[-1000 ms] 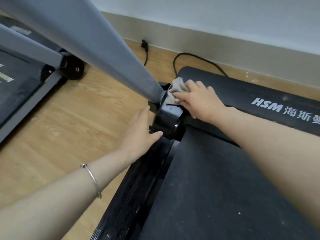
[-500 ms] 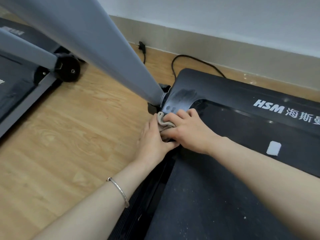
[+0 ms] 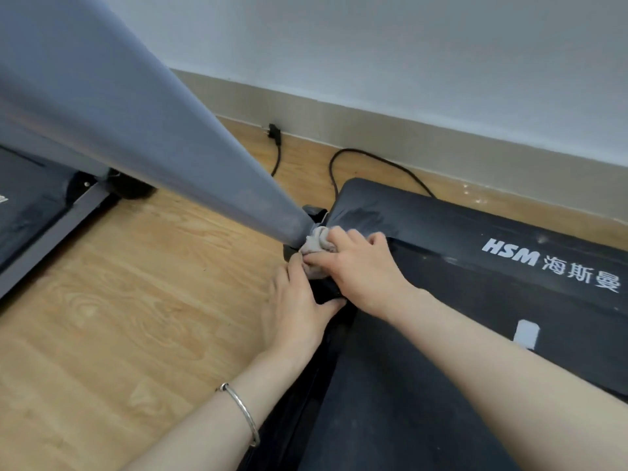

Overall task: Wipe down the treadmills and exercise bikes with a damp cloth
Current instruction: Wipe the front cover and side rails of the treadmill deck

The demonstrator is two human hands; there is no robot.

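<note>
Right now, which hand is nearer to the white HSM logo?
Right. The right hand, holding the cloth, lies just left of the HSM logo; the left hand rests lower and farther left.

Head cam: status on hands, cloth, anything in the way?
Right hand grips cloth at base of grey upright. Left hand flat on black side rail. Power cord on floor behind, apart from hands.
</note>
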